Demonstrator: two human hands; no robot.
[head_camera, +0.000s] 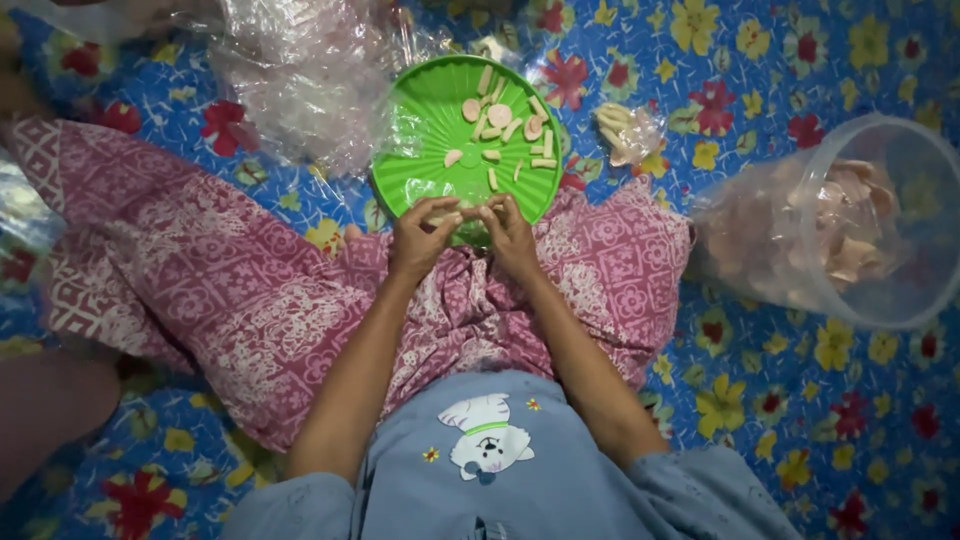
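From the head camera, looking straight down, the person sits on a floor covering (800, 400) of blue cloth printed with yellow and red flowers, with a pink patterned skirt (250, 300) spread over the lap and a pale blue top at the bottom edge.

Both hands meet at the near rim of a round green plate (420, 150) that rests on the skirt's far edge. The left hand (422, 235) and the right hand (510, 232) are curled toward each other, fingertips almost touching, the fingers (445, 210) drawn narrow around something small pinched between them right at the plate's rim. What exactly they pinch is too hidden by the knuckles to tell.

On the plate lie small pale snack pieces (500, 125), some round and pinkish, some short cream-coloured sticks, scattered over its far right half and well clear of the hands.

Beyond the plate, to the left, lies a heap of crumpled clear plastic wrap (300, 80). Just right of the plate sits a small clear bag (625, 135) with a few pale pieces inside. Further right stands a clear plastic tub (900, 220), lined with a thin bag and filled with pinkish crackers, well apart from the hands.
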